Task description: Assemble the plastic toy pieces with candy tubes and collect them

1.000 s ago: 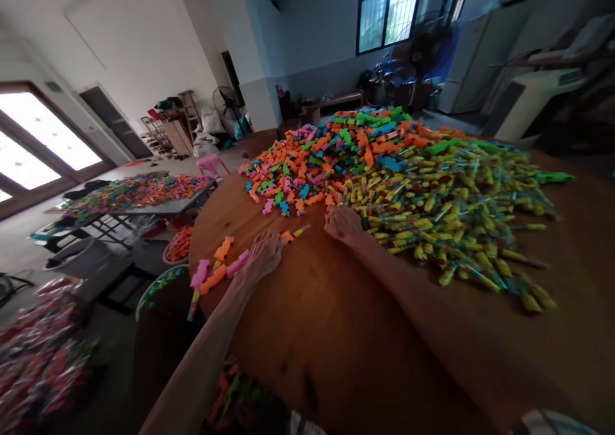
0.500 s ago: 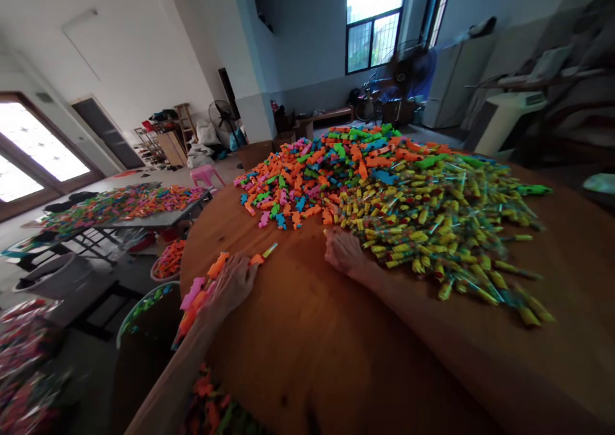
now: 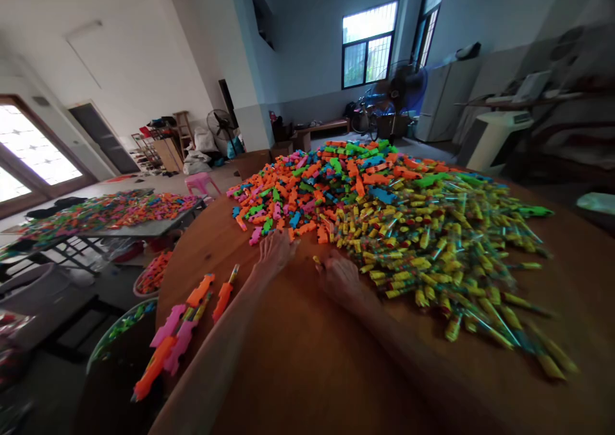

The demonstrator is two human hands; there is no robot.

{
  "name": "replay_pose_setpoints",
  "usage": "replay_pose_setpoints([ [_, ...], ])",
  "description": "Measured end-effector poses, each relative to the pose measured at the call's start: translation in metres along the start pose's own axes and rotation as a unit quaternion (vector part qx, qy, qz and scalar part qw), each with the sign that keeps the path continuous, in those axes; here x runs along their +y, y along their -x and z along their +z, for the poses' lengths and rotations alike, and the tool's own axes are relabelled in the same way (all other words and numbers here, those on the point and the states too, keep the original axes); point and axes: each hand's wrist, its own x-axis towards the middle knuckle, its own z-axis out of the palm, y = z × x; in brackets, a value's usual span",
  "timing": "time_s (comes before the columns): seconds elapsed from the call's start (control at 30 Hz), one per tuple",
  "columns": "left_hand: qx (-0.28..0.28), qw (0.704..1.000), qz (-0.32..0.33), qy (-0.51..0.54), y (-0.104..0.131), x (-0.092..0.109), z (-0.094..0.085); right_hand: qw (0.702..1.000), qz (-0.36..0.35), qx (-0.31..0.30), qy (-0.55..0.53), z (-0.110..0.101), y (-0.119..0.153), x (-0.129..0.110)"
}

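Observation:
My left hand reaches to the near edge of a heap of bright plastic toy pieces, fingers stretched out and touching or close to an orange piece. Beside it, my right hand is closed in a pinch; a small yellow end of a wrapped tube pokes out past its fingertips. Right of that hand spreads a pile of yellow-ended clear tubes. Near the table's left edge lie pink and orange pieces fitted on tubes, and a separate orange piece on a tube.
The round wooden table carries both piles. To the left stand a basin of orange pieces, a green-rimmed tub, a pink stool and another table heaped with coloured pieces. A fan stands at the back.
My left hand has left the pieces at the table's left edge and moved right and forward to the coloured heap. The right hand still pinches the yellow end. The view has shifted slightly.

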Motion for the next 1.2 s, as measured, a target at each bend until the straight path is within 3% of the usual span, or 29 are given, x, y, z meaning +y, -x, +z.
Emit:
replay_pose_setpoints([
  [0.17, -0.053, 0.998, 0.014, -0.007, -0.005, -0.001, 0.004, 0.999, -0.010, -0.028, -0.013, -0.006, -0.002, 0.006],
  [0.43, -0.117, 0.986, 0.114, 0.022, 0.051, -0.024, -0.022, 0.992, -0.096, -0.076, -0.030, -0.019, -0.020, 0.015],
  [0.57, -0.105, 0.984, 0.135, 0.049, 0.058, -0.029, -0.017, 0.990, -0.128, -0.056, -0.024, -0.012, -0.016, 0.012],
  [0.77, -0.018, 0.983, 0.146, 0.111, 0.056, -0.027, 0.006, 0.989, -0.147, -0.021, -0.025, -0.004, -0.011, 0.012],
  [1.2, -0.030, 0.966, 0.209, 0.151, 0.048, -0.034, 0.015, 0.979, -0.180, 0.029, -0.090, 0.008, -0.014, 0.019],
])
